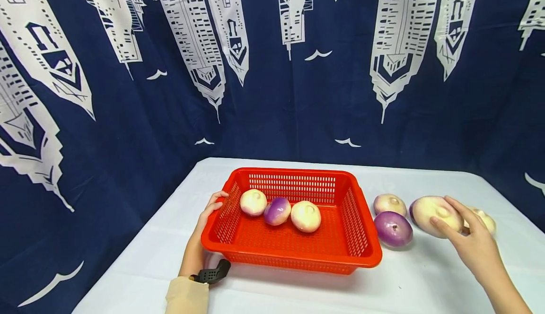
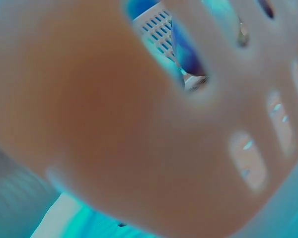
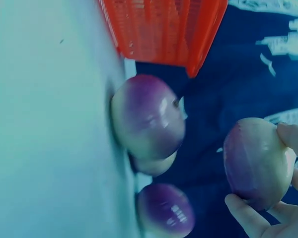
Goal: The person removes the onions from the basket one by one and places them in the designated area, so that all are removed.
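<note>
My right hand [image 1: 474,243] grips a white-and-purple turnip [image 1: 435,215] between thumb and fingers, to the right of the basket. In the right wrist view, this turnip [image 3: 258,161] appears raised clear of the table. On the far left, my left hand [image 1: 208,214] holds the side rim of a red plastic basket [image 1: 294,254] with its fingertips. Inside the basket are a pale turnip [image 1: 253,202], a purple one [image 1: 277,211] and another pale one [image 1: 305,216], in a row. The left wrist view is mostly filled by a blurred slotted wall.
Beside the basket's right wall lie a pale turnip [image 1: 389,204] and a purple turnip [image 1: 393,229]. One more turnip [image 1: 487,220] is partly hidden behind my right hand. A white cloth covers the table [image 1: 421,276]; a dark blue patterned curtain [image 1: 294,110] hangs behind.
</note>
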Demonstrator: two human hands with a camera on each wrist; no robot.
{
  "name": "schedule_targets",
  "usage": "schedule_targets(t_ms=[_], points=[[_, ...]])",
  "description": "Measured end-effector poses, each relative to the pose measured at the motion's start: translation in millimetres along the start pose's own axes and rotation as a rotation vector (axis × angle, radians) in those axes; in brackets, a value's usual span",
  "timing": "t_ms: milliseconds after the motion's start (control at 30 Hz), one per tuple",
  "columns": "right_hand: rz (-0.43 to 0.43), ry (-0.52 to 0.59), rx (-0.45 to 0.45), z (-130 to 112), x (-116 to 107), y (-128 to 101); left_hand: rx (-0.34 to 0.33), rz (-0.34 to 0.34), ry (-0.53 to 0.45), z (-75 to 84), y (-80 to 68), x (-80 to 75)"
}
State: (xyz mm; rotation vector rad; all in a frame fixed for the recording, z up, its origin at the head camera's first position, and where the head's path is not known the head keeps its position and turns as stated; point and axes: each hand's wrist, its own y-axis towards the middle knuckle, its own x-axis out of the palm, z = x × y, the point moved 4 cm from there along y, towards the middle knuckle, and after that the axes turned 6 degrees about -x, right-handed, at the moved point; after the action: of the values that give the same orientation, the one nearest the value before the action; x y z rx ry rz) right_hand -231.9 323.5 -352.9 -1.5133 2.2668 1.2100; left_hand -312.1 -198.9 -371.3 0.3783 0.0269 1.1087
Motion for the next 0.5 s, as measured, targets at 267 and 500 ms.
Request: schedule_targets(t_ms=[267,500], points=[[-0.153,-0.077,0.065,28,5,-2,0.058,-0.078,-0.032,-22.4,8.1,-23.0],[-0.192,-0.065,0.023,41,14,-6,0.009,0.007,-0.001,-11.2,3.3,-12.2]])
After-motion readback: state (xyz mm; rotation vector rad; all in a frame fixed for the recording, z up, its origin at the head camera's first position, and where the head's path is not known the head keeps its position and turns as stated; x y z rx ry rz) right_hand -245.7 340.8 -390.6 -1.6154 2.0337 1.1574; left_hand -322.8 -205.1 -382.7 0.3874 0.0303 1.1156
